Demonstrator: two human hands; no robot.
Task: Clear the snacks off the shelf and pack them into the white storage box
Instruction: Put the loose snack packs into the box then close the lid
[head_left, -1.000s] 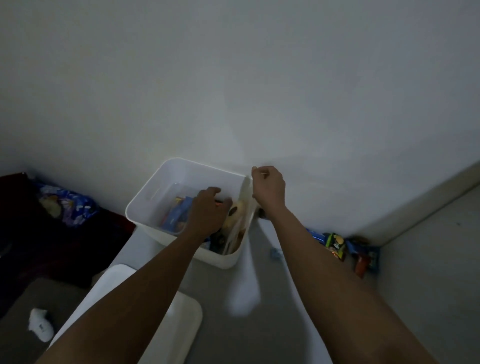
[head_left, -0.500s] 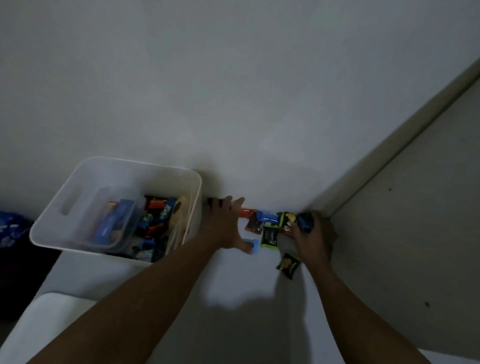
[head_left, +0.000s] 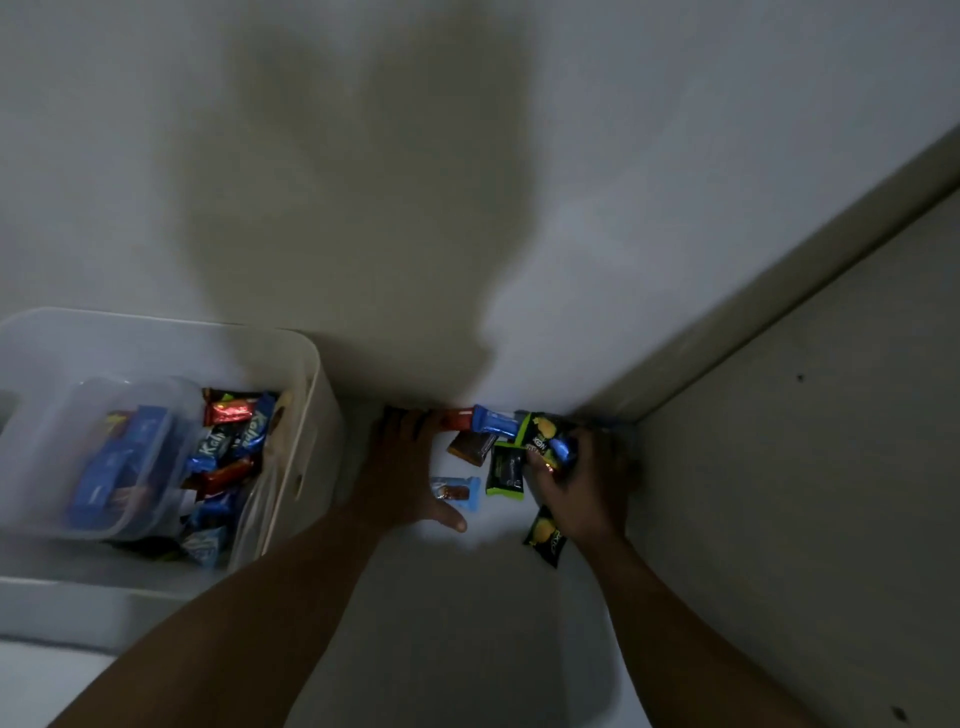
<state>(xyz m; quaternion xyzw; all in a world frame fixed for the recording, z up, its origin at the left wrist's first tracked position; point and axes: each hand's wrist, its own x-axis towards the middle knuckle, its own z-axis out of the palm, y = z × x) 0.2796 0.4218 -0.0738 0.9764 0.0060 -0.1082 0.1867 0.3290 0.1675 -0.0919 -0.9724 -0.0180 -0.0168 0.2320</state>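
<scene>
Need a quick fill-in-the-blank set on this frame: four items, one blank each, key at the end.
1. The white storage box stands ___ of both hands.
2. The clear tub sits ___ the white storage box.
3. The black-and-green packet lies ___ the left hand and the right hand.
4. The bunch of snacks in the corner is gripped by the ___ hand.
Missing words: left; inside; between; right.

left hand (head_left: 410, 473) flat, fingers spread, thumb out | right hand (head_left: 582, 483) curled, gripping snack packets (head_left: 545, 441) | both arms extended
</scene>
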